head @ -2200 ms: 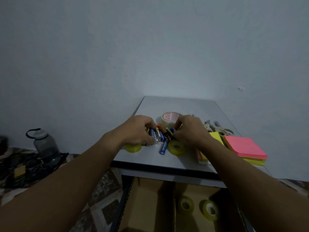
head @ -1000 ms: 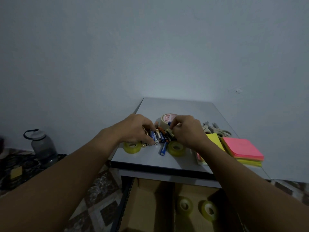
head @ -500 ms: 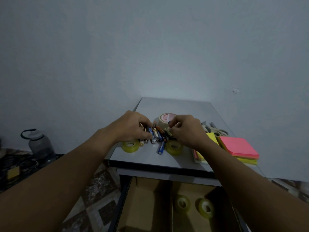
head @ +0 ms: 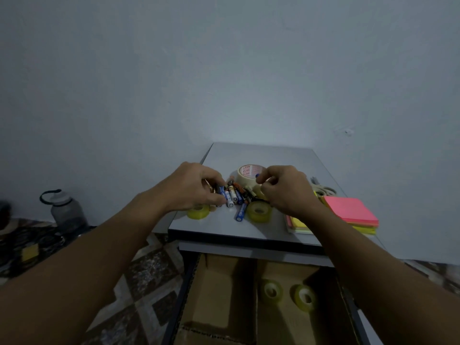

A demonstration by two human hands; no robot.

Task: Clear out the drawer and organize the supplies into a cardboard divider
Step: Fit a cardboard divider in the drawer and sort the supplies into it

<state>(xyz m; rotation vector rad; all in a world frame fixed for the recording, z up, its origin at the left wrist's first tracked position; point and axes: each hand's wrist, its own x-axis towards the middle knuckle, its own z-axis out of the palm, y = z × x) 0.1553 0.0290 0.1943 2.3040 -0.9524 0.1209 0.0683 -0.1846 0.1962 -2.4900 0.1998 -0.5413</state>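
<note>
Here at the counter (head: 261,155), both my hands work a heap of batteries (head: 235,194) lying midway between its left and right edges, nearer the front edge than the back. My left hand (head: 196,188) has its fingers and thumb curled round batteries on the heap's left side. My right hand (head: 286,189) hovers over the heap's right side, fingers curled, their tips pinching a small blue item (head: 257,175) whose kind I cannot make out.

One blue battery (head: 240,212) lies apart from the heap, just toward the front edge. A masking tape roll (head: 247,174) lies flat behind the heap, touching it. A clear tape roll (head: 198,211) sits near the front-left corner, partly under my left hand; a second clear roll (head: 258,211) lies just beside the loose battery, below my right hand.

Toward the front-right corner, a pink sticky-note pad (head: 349,211) tops a yellow one, with another pad (head: 296,224) half hidden under my right wrist. Scissors (head: 323,189) lie near the right edge behind them.

Below the front edge the drawer stands open, holding the cardboard divider (head: 224,282). Its right compartment holds two tape rolls (head: 271,291), side by side; the left one shows bare cardboard.

A water bottle (head: 66,210) stands on the floor against the wall, well left of the counter.
</note>
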